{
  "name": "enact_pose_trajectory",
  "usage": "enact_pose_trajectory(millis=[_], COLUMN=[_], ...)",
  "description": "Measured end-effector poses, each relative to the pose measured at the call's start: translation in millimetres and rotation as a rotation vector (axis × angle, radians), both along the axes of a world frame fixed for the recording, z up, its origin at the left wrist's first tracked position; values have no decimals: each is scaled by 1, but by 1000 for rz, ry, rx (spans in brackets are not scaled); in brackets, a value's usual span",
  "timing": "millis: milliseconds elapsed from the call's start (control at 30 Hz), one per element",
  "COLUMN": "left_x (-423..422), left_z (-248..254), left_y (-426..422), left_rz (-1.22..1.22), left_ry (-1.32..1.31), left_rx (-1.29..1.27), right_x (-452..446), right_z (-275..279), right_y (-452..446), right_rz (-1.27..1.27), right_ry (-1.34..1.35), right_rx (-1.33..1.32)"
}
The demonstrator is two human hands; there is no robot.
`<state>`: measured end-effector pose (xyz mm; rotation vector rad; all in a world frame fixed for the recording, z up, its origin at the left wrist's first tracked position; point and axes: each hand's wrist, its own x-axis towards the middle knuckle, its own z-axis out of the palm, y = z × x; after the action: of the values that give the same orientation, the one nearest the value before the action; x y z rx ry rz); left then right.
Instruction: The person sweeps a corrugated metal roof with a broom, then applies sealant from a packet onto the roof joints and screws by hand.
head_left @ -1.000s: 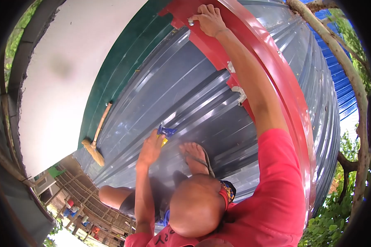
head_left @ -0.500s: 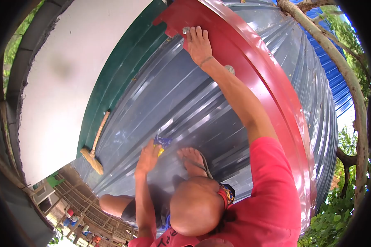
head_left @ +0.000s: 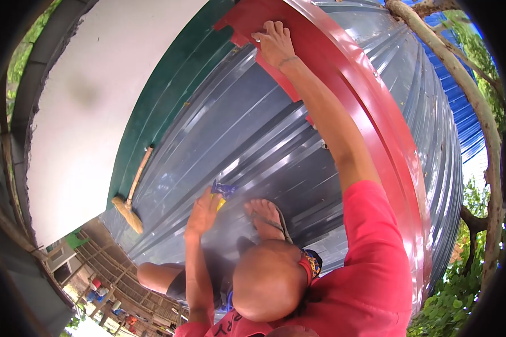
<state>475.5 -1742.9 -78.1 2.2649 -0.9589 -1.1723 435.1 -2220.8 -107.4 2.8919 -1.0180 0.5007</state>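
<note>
My right hand [head_left: 274,46] rests on the red metal strip [head_left: 329,62] at the top. Its fingers are bent and apart, and one fingertip touches a small shiny fastener or blob, mostly covered. My left hand [head_left: 202,213] is closed on a blue and yellow packet [head_left: 224,192], held low over the grey ribbed sheet [head_left: 219,121]. The packet's contents are hidden. My forearm crosses the red strip and covers part of its notched lower edge.
A short broom [head_left: 130,212] lies left on the grey sheet, beside a green strip [head_left: 168,106] and white wall [head_left: 90,112]. My sandalled foot [head_left: 265,218] is near the packet. Tree branches [head_left: 478,106] rise at right, with more roof sheeting beyond the red strip.
My right hand has shifted slightly on the red strip, and a finger now covers most of the shiny spot. My left hand still holds the packet. The view has moved slightly.
</note>
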Motion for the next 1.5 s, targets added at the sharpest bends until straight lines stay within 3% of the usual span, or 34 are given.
enact_pose_trajectory(millis=[200, 400, 700, 800, 1000, 1167, 1300, 1500], left_x=[0, -3, -1, -3, -3, -4, -2, -6], left_z=[-12, -14, -8, 0, 0, 11, -9, -11], left_y=[2, 3, -4, -8, -6, -13, 0, -1], left_rz=[-21, -46, -8, -22, -3, 17, -60, -33], left_ry=[-3, -16, 67, 80, 95, 108, -24, 26], left_rx=[-39, -44, 31, 57, 36, 65, -60, -8], right_x=[-15, -11, -28, -21, -2, -15, -38, -31], right_z=[-9, 6, -20, -28, -22, -17, -15, -10], right_y=[16, -1, 26, 39, 31, 31, 29, 27], right_rz=[51, 35, -57, -87, -110, -37, -6, 14], right_ry=[181, 166, -106, -95, -43, 186, 264, 195], right_rx=[-489, -291, -306, -393, -310, -439, -524, -464])
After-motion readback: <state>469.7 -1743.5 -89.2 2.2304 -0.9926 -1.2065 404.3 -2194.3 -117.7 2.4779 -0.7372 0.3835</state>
